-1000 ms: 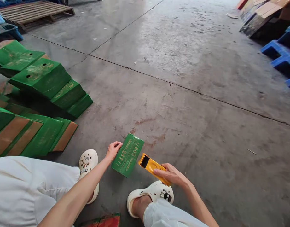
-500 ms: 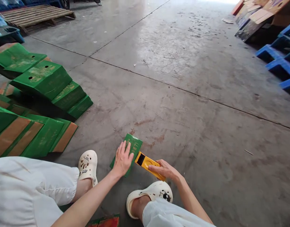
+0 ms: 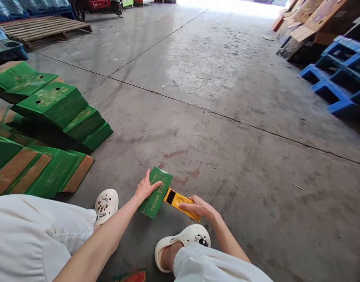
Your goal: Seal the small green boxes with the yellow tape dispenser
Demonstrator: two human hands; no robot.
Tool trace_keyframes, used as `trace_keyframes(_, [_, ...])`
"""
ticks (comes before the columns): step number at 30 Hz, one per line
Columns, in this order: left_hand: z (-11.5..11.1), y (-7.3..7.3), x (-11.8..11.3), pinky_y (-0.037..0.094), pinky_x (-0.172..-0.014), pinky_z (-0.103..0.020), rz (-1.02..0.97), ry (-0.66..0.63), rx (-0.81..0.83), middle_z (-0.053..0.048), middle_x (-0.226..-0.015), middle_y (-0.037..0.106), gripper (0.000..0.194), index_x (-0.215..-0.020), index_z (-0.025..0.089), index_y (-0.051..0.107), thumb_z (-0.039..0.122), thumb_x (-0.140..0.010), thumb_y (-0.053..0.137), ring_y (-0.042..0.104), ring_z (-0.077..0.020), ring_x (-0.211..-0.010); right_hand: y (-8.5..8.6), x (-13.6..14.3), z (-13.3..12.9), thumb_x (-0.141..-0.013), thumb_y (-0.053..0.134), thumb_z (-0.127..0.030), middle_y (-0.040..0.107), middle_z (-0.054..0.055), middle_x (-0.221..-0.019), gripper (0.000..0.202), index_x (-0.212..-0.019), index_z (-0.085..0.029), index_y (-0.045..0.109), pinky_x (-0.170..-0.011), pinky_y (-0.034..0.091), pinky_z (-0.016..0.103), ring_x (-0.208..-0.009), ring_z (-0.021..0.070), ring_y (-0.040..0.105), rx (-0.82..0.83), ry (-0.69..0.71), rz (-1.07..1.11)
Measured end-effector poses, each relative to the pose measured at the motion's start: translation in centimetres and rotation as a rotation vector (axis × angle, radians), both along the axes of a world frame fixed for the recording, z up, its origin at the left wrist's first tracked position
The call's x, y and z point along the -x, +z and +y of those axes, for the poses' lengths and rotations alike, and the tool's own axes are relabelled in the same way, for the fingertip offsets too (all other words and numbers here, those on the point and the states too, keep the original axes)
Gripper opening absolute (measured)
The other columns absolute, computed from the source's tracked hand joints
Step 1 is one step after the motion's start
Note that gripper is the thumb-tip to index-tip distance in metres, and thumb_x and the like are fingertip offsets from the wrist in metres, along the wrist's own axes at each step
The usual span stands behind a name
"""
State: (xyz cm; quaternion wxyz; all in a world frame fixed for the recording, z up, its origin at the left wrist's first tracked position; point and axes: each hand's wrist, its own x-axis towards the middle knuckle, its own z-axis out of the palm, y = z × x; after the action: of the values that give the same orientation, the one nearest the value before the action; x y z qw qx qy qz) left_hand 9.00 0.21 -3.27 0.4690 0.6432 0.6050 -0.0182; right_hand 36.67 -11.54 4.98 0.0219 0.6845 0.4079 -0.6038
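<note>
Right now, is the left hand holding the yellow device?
No, the right hand holds the yellow device; the left hand touches the small green box.

Small green box: printed cardboard with a smooth, faintly glossy coat. Just right of the box, yellow tool: smooth, hard-looking plastic with a low sheen. Around the box, floor: grey concrete, scuffed and mostly matt, shinier well beyond the box. Left of the box, green cartons: cardboard, glossy where coated, matt on bare brown bands. Flanking the box's near end, clogs: smooth, moulded, plastic-looking. Nearer than the box, white trousers: creased, matt cloth. Far left beyond the box, pallet: rough wooden slats.
</note>
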Motion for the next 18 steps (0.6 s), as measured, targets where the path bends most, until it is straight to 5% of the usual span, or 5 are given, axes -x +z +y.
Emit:
trace_keyframes(4, [0.6, -0.5, 0.4, 0.040, -0.117, -0.050, -0.094, 0.026, 0.068, -0.022, -0.155, 0.058, 0.112, -0.173, 0.022, 0.007, 0.075, -0.091, 0.061, 0.055, -0.0401, -0.145, 0.9, 0.3, 0.4, -0.080, 0.072, -0.068, 0.050, 0.000, -0.061, 0.051, -0.067, -0.020, 0.060, -0.053, 0.023, 0.030, -0.057, 0.0141, 0.043, -0.020, 0.023, -0.051])
trace_keyframes(10, [-3.5, 1.5, 1.2, 0.018, -0.132, -0.052, 0.034, -0.142, -0.388, -0.011, -0.179, 0.020, 0.088, -0.172, 0.024, 0.019, 0.049, -0.098, 0.058, 0.012, -0.0328, -0.166, 1.8, 1.4, 1.6, -0.072, 0.076, -0.070, 0.043, -0.003, -0.061, 0.056, -0.062, -0.021, 0.053, -0.054, 0.024, 0.029, -0.060, 0.0130, 0.039, -0.069, 0.040, -0.096])
trace_keyframes(14, [-7.9, 2.2, 1.3, 0.009, -0.128, -0.070, 0.216, -0.248, -0.366, -0.016, -0.180, 0.005, 0.125, -0.173, 0.026, 0.011, 0.045, -0.074, 0.083, -0.002, -0.0449, -0.165, 1.8, 2.2, 2.8, -0.068, 0.078, -0.075, 0.045, -0.003, -0.061, 0.059, -0.064, -0.020, 0.055, -0.053, 0.024, 0.027, -0.062, 0.0128, 0.041, -0.067, 0.042, -0.076])
trace_keyframes(18, [-8.1, 2.2, 1.8, 0.011, -0.126, -0.074, 0.283, -0.240, -0.368, -0.016, -0.180, -0.005, 0.120, -0.173, 0.028, 0.012, 0.035, -0.076, 0.081, -0.006, -0.0475, -0.164, 1.9, 2.9, 3.4, -0.067, 0.077, -0.079, 0.050, -0.002, -0.062, 0.062, -0.066, -0.020, 0.058, -0.052, 0.025, 0.027, -0.060, 0.0127, 0.045, -0.077, 0.049, -0.049])
